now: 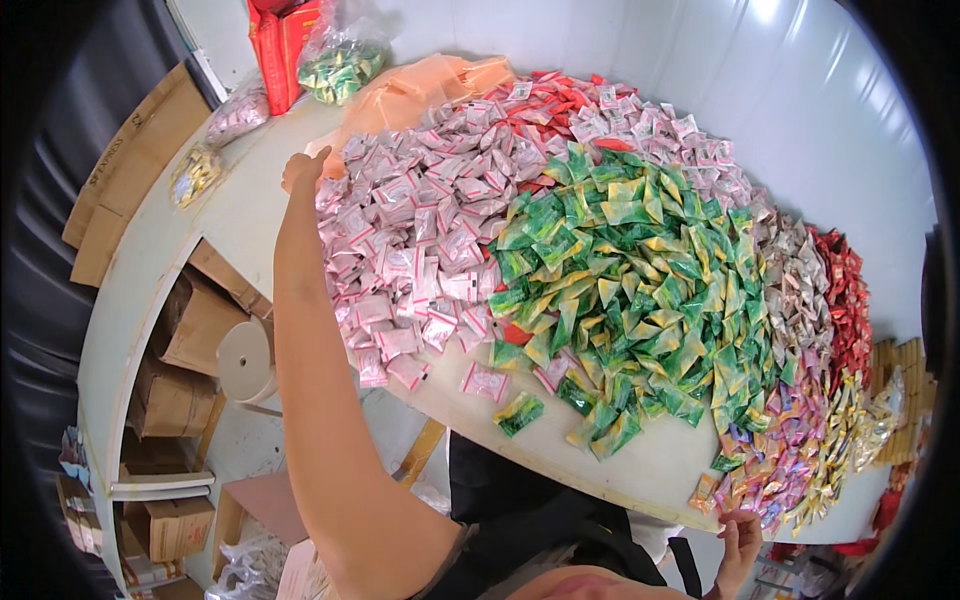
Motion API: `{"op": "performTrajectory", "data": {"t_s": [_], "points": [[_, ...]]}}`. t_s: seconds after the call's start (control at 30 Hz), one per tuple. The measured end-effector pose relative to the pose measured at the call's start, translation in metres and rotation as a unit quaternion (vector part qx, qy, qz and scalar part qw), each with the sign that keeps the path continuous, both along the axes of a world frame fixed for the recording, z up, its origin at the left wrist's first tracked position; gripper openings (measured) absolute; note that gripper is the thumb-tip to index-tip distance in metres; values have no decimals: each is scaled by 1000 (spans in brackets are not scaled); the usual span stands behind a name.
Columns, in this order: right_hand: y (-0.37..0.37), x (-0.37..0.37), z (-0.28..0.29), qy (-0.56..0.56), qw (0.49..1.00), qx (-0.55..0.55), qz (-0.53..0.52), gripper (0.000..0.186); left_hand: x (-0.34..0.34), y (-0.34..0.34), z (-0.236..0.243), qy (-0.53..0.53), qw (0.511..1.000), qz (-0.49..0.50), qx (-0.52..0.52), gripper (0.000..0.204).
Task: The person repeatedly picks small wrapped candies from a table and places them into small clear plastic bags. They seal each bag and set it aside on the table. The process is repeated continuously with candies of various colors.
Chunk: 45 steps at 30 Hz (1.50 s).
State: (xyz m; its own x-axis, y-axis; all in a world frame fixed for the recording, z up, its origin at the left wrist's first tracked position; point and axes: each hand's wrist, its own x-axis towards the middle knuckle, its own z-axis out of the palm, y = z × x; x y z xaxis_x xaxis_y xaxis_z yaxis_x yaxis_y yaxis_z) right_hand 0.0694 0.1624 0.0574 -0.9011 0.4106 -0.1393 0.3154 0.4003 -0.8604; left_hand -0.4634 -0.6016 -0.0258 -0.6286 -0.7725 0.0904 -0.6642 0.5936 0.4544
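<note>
My left hand [304,170] reaches far across the table, its fingers closed on the near-left edge of a sheer orange plastic bag [425,85]. Right beside it lies a big heap of white packets with pink edges [430,210]. My right hand [738,545] is low at the table's front edge, fingers loosely bent and apart, with nothing seen in them. Closest to it are a small orange packet [704,493] and a pile of purple and orange packets [780,455]. Green and yellow packets [640,290] form a large mound in the middle.
Brown packets [795,270], red packets [845,300] and gold packets [835,455] line the table's right side. At the back left stand a red bag [283,55] and a clear bag of green packets [342,70]. Cardboard boxes [175,395] and a round stool [246,360] are below left.
</note>
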Motion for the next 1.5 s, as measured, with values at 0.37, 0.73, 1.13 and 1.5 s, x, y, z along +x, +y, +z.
{"op": "performTrajectory", "data": {"t_s": [0.37,0.73,1.13,1.5], "points": [[-40,-44,-8,29,998,-37,46,9,-5,15,52,127,961,-90,-227,40],[-97,-109,6,185,961,-80,187,8,200,238,133,425,810,-328,238,26],[-170,-98,-7,261,897,-19,356,30,447,438,42,263,801,-496,208,39],[-166,-99,-26,258,891,-63,369,14,498,423,24,303,834,-290,358,13]]}}
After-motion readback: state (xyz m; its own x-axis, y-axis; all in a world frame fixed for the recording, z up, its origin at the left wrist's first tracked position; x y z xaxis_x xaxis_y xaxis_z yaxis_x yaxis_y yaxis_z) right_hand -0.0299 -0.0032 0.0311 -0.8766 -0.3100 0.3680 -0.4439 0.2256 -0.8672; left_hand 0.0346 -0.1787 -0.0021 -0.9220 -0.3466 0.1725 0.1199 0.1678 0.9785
